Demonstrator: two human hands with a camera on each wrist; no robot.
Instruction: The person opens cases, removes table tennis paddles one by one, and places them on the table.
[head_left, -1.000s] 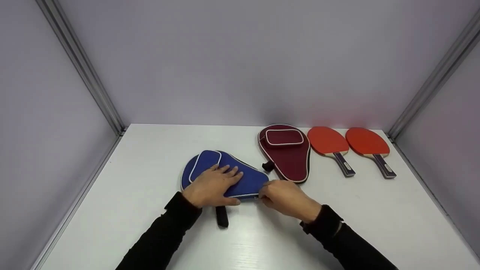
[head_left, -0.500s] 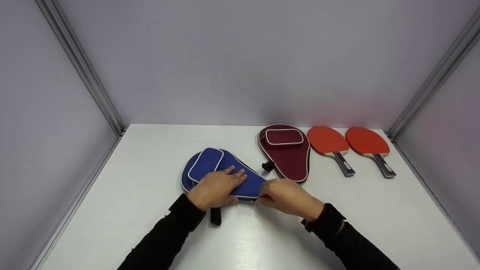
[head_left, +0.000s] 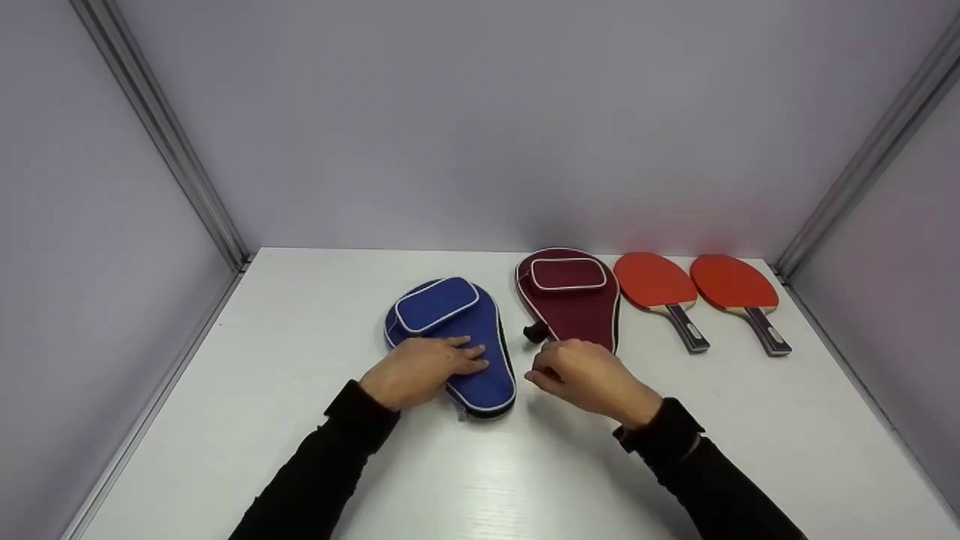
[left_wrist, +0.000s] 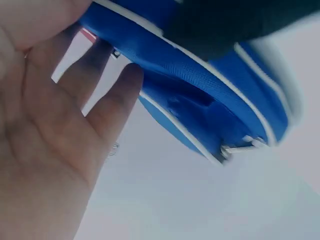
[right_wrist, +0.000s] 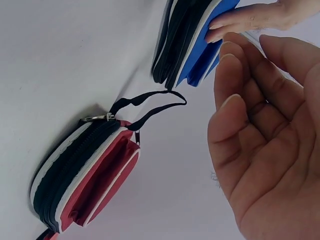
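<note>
A blue zippered table tennis paddle case (head_left: 489, 379) with white piping and a front pocket lies on the white table, narrow end toward me. My left hand (head_left: 424, 365) rests on its near left side with fingers spread; in the left wrist view the fingers lie along the case's edge (left_wrist: 180, 65). To the right of the case, apart from it, is my right hand (head_left: 592, 379), fingers loosely curled. The right wrist view shows that hand's palm (right_wrist: 275, 175) with nothing in it. My right hand hides the narrow end of a maroon paddle case (head_left: 581, 319).
The maroon case lies at the back of the table with a black strap loop (head_left: 535, 332) at its left side. Right of it lie two red paddles (head_left: 654, 279) with dark handles. Grey-white panels (head_left: 495, 127) enclose the table at the back and sides.
The blue case has turned so its narrow end points toward me instead of right, and shifted slightly back. My right hand has let go of its narrow end and moved right.
</note>
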